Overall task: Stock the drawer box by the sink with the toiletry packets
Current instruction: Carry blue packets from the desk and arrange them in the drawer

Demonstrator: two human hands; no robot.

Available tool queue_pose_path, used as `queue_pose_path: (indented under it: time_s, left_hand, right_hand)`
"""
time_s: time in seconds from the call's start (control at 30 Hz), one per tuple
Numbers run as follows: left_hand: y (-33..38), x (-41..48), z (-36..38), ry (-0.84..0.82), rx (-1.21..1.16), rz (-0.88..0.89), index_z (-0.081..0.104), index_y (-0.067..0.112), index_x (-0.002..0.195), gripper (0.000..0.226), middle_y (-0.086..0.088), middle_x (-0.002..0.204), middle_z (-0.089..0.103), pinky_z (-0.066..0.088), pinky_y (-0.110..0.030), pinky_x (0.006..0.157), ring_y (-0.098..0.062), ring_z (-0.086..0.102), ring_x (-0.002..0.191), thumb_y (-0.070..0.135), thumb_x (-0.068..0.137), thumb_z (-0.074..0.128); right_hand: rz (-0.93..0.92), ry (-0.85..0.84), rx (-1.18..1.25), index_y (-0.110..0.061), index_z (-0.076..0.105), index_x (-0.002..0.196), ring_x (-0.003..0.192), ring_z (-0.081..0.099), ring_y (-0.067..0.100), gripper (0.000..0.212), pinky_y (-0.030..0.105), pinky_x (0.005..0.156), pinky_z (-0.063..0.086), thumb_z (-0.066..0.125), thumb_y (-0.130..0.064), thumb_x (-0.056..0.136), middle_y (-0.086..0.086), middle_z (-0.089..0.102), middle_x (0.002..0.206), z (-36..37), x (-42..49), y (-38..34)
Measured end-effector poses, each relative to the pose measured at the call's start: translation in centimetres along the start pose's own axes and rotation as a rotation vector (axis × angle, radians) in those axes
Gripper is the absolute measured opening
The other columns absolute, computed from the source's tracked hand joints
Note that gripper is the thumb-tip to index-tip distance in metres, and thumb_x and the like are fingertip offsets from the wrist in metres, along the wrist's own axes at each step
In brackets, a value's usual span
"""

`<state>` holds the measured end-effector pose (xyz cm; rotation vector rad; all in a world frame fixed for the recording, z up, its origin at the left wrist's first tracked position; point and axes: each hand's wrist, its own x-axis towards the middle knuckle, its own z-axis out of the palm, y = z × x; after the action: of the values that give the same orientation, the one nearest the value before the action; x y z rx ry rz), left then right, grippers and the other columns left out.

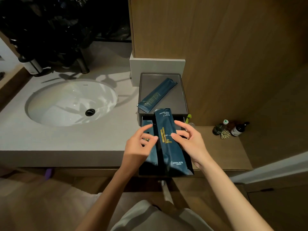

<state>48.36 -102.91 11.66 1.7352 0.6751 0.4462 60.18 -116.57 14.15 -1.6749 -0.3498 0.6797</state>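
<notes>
A dark grey drawer box stands on the counter right of the sink, with its drawer pulled out toward me. One dark blue toiletry packet lies slantwise on the box's top. Over the open drawer a second blue packet with gold print stands lengthwise, its near end down at the drawer front. My right hand pinches its right edge, thumb on the printed face. My left hand touches its left edge with its fingertips. Another packet lies in the drawer, partly hidden by my left hand.
A white oval sink is set in the grey counter, with a faucet behind it. Two small bottles stand on the lower wooden shelf to the right. A wooden wall panel rises behind the box.
</notes>
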Motion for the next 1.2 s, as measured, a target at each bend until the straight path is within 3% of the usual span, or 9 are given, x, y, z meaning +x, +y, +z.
queue_pose_path:
  time_s: [0.07, 0.23, 0.4, 0.57, 0.67, 0.8, 0.9, 1.07, 1.2]
  left_hand:
    - [-1.0, 0.5, -0.7, 0.123, 0.115, 0.031, 0.054, 0.026, 0.127, 0.042, 0.006, 0.103, 0.062, 0.046, -0.016, 0.076, -0.005, 0.056, 0.088, 0.022, 0.087, 0.066]
    - [-4.1, 1.6, -1.3, 0.128, 0.315, -0.093, 0.041, 0.022, 0.139, 0.063, -0.005, 0.129, 0.053, 0.035, -0.043, 0.106, -0.021, 0.046, 0.121, 0.027, 0.083, 0.07]
    - [-4.6, 1.2, -0.2, 0.017, 0.181, -0.172, 0.037, 0.018, 0.143, 0.068, -0.009, 0.132, 0.055, 0.046, -0.039, 0.099, -0.023, 0.055, 0.111, 0.016, 0.084, 0.07]
    - [-4.2, 0.4, -1.0, 0.02, 0.087, -0.185, 0.04, 0.017, 0.143, 0.064, -0.001, 0.129, 0.057, 0.05, -0.03, 0.087, -0.017, 0.06, 0.099, 0.008, 0.086, 0.066]
    - [-4.2, -0.1, -1.5, 0.006, 0.067, -0.176, 0.045, 0.019, 0.14, 0.06, 0.002, 0.13, 0.058, 0.054, -0.034, 0.089, -0.016, 0.065, 0.099, 0.008, 0.085, 0.067]
    - [-4.2, -0.4, -1.7, -0.006, 0.049, -0.149, 0.051, 0.023, 0.135, 0.053, 0.001, 0.126, 0.064, 0.057, -0.035, 0.085, -0.012, 0.068, 0.095, 0.009, 0.085, 0.066]
    - [-4.1, -0.4, -1.8, -0.011, 0.056, -0.151, 0.051, 0.022, 0.135, 0.053, 0.0, 0.124, 0.065, 0.058, -0.031, 0.082, -0.01, 0.068, 0.094, 0.01, 0.086, 0.066]
    - [-4.3, -0.4, -2.0, -0.032, 0.06, -0.131, 0.051, 0.02, 0.136, 0.053, 0.002, 0.127, 0.063, 0.057, -0.021, 0.076, -0.005, 0.068, 0.091, 0.009, 0.086, 0.066]
    - [-4.6, -0.3, -2.0, -0.042, 0.062, -0.134, 0.05, 0.022, 0.136, 0.054, -0.001, 0.125, 0.064, 0.058, -0.024, 0.077, -0.009, 0.069, 0.091, 0.011, 0.086, 0.066]
  right_hand:
    - [0.061, -0.049, -0.006, -0.024, 0.061, 0.124, 0.096, 0.068, 0.014, 0.045, 0.031, 0.089, 0.054, 0.07, -0.006, 0.084, 0.007, 0.075, 0.096, -0.9, -0.1, 0.4]
    - [0.171, -0.145, -0.048, -0.019, 0.061, 0.123, 0.079, 0.069, 0.009, 0.042, 0.022, 0.067, 0.054, 0.064, 0.002, 0.087, 0.001, 0.074, 0.085, -1.3, 0.0, 1.4]
    - [0.163, -0.021, -0.085, -0.02, 0.057, 0.125, 0.087, 0.066, 0.016, 0.044, 0.024, 0.069, 0.052, 0.062, 0.003, 0.088, 0.006, 0.071, 0.094, 1.1, 2.8, 3.8]
    - [0.245, 0.058, 0.065, -0.028, 0.061, 0.114, 0.1, 0.068, 0.028, 0.046, 0.046, 0.092, 0.054, 0.062, 0.007, 0.084, 0.013, 0.072, 0.102, 3.5, 5.4, 5.8]
    - [0.253, 0.101, 0.072, -0.035, 0.061, 0.105, 0.102, 0.067, 0.028, 0.048, 0.044, 0.09, 0.054, 0.062, 0.008, 0.083, 0.013, 0.072, 0.102, 4.4, 6.0, 6.5]
    - [0.195, 0.114, -0.034, -0.022, 0.06, 0.12, 0.082, 0.061, 0.018, 0.045, 0.028, 0.069, 0.049, 0.06, 0.006, 0.086, 0.003, 0.067, 0.086, 4.9, 5.9, 7.1]
    - [0.112, 0.095, -0.243, -0.026, 0.057, 0.124, 0.095, 0.065, 0.025, 0.044, 0.042, 0.085, 0.055, 0.062, -0.002, 0.088, 0.007, 0.069, 0.097, 4.8, 5.7, 7.0]
    - [-0.106, -0.158, -0.592, -0.022, 0.047, 0.139, 0.094, 0.062, 0.019, 0.063, 0.026, 0.091, 0.05, 0.073, -0.014, 0.082, 0.006, 0.051, 0.133, 3.1, 4.5, 4.7]
    - [-0.17, -0.514, -0.941, -0.035, 0.02, 0.151, 0.146, 0.019, 0.019, 0.095, 0.034, 0.118, 0.021, 0.078, -0.03, 0.076, -0.003, 0.013, 0.161, 1.4, 3.9, 4.2]
